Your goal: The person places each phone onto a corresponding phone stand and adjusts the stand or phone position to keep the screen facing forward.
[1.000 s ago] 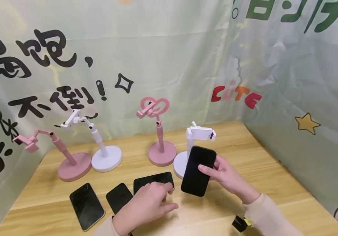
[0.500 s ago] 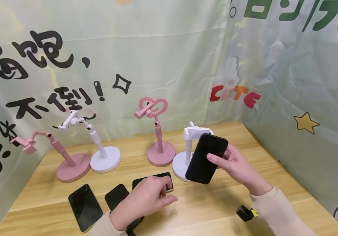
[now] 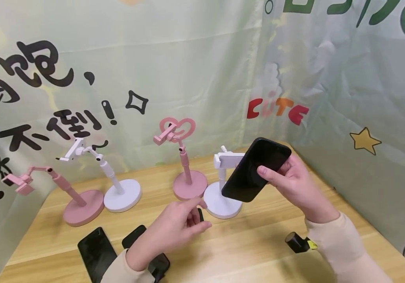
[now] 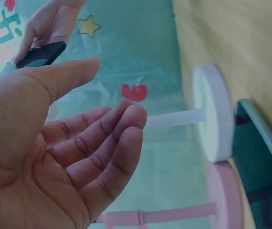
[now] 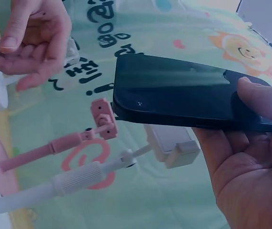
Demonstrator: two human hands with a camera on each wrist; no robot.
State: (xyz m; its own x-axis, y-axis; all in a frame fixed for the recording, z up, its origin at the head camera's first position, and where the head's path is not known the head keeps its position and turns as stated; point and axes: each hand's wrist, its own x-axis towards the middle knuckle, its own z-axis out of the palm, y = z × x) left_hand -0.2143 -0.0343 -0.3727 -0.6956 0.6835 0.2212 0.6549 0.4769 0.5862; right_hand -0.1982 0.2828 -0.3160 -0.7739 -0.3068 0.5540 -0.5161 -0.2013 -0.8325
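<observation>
A black smartphone (image 3: pixel 246 177) is gripped by my right hand (image 3: pixel 299 188), the thumb on its dark face and the fingers behind it. It tilts in front of the white phone stand (image 3: pixel 221 208), overlapping the stand's clamp in the head view. From the right wrist, the phone (image 5: pixel 178 95) shows raised beside that clamp (image 5: pixel 171 143). My left hand (image 3: pixel 170 226) hovers with loosely bent fingers and nothing between them, as the palm (image 4: pixel 78 157) shows in the left wrist view. Beneath it lies another phone (image 4: pixel 262 162), mostly hidden in the head view.
A pink phone stand (image 3: pixel 190 186) is left of the white one. Farther left stand another white stand (image 3: pixel 122 196) and another pink stand (image 3: pixel 83 208). Two phones, one farthest left (image 3: pixel 96 249) and one partly covered (image 3: pixel 131 237), lie on the wooden table (image 3: pixel 252 251). A printed curtain (image 3: pixel 202 78) hangs behind.
My right hand has lifted the phone up and to the right, tilting it further. My left hand has shifted slightly up over the phone on the table. The head view has turned a little right.
</observation>
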